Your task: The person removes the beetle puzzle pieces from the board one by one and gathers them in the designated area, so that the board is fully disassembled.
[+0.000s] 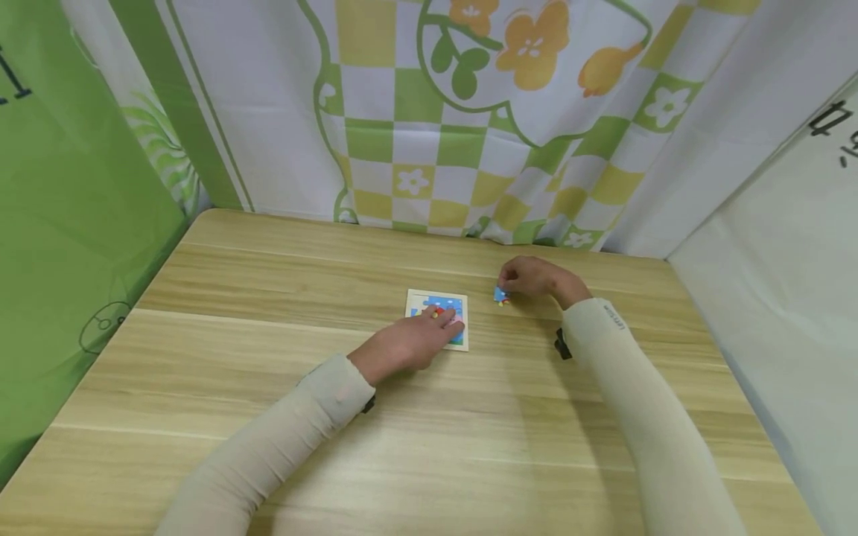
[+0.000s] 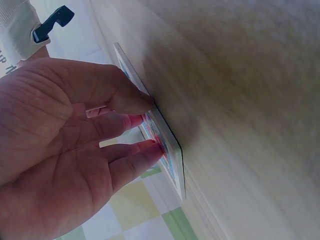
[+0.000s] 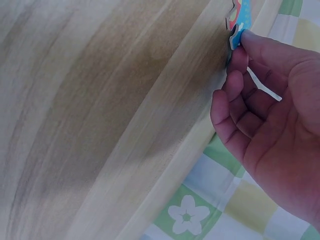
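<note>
A square jigsaw puzzle in a pale frame (image 1: 438,294) lies flat on the table, its picture blue with red and pink parts. The left hand (image 1: 415,341) rests on it, fingers spread over the picture; in the left wrist view the fingertips of the left hand (image 2: 85,130) touch the surface and the thumb is at the frame's edge. To the right of the frame, the right hand (image 1: 532,278) pinches a small blue puzzle piece (image 1: 500,295) between thumb and index finger. In the right wrist view the right hand (image 3: 270,105) holds the blue piece (image 3: 241,25), which has red and yellow parts.
The wooden table (image 1: 375,461) extends around the puzzle. A green, white and yellow checkered curtain (image 1: 429,141) hangs along its far edge. Green cloth (image 1: 74,193) stands at the left side and a pale sheet (image 1: 777,238) at the right.
</note>
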Motion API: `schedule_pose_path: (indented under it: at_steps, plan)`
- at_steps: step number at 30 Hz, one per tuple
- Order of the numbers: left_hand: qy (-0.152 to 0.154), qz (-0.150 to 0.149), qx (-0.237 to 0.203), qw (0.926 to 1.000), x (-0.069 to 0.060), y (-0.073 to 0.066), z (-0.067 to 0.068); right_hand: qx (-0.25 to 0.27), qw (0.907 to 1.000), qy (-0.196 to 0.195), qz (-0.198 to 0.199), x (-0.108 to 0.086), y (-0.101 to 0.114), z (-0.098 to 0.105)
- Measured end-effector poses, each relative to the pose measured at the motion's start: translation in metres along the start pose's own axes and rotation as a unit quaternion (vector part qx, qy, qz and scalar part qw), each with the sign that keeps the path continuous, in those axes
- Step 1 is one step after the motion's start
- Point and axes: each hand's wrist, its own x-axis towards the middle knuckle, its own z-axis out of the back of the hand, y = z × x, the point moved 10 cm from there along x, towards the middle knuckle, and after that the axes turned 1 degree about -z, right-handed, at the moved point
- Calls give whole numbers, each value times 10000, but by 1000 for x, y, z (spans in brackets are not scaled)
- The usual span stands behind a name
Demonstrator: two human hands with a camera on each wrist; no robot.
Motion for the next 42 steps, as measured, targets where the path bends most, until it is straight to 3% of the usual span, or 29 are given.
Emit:
schedule_pose_path:
  at_steps: [18,23,27,31,34,42]
  plan:
    - [-17,-28,38,10000,-1,-1,-2,257,9976,-574,297,2,9,0]
    - [-74,6,37,10000,-3,-2,-1,439,9962,-610,438,3,23,-1]
    - [-345,-32,341,9988,-6,-7,5,463,9941,-634,743,4,41,-3]
    - [-670,-62,622,9958,-8,-12,11,495,9922,-531,1017,5,61,-7]
    - [-732,-59,729,9946,-8,-14,11,461,9914,-361,1167,7,73,-12]
    - [-524,11,942,9942,-3,-12,5,501,9859,126,1593,10,95,-29]
